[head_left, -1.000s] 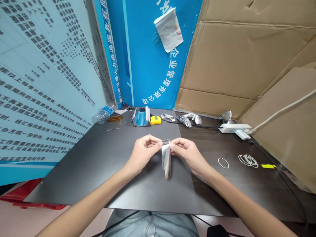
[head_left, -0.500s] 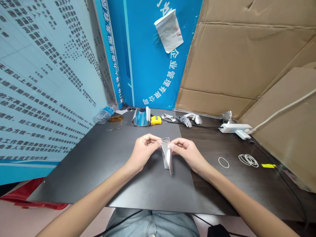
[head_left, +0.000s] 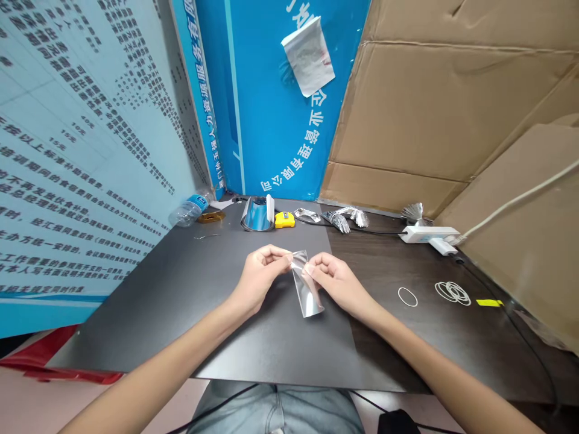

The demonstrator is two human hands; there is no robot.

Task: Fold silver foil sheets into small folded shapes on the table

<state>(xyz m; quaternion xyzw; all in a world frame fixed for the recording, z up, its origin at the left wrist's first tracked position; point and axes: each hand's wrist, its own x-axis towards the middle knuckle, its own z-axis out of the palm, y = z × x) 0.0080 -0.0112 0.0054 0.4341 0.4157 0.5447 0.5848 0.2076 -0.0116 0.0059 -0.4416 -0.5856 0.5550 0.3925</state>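
A narrow strip of clear, shiny plastic film (head_left: 308,296) hangs between my hands above the grey mat (head_left: 253,355). My left hand (head_left: 262,274) pinches its upper left corner between thumb and fingers. On the other side, my right hand (head_left: 332,274) pinches the film's right edge a little below the top. The film's lower end points toward me and spreads fairly flat, with light glinting off it. My fingers cover parts of the upper edge.
Along the back lie a plastic bottle (head_left: 190,210), a blue curled sheet (head_left: 259,216), a yellow tape measure (head_left: 284,220) and bundled silver strips (head_left: 337,220). To the right are a white power strip (head_left: 429,234), white rings (head_left: 453,293) and a yellow strip (head_left: 489,303).
The film's lower part, narrow and folded over before, has opened out wider and flatter. Both hands keep their pinch in nearly the same place.
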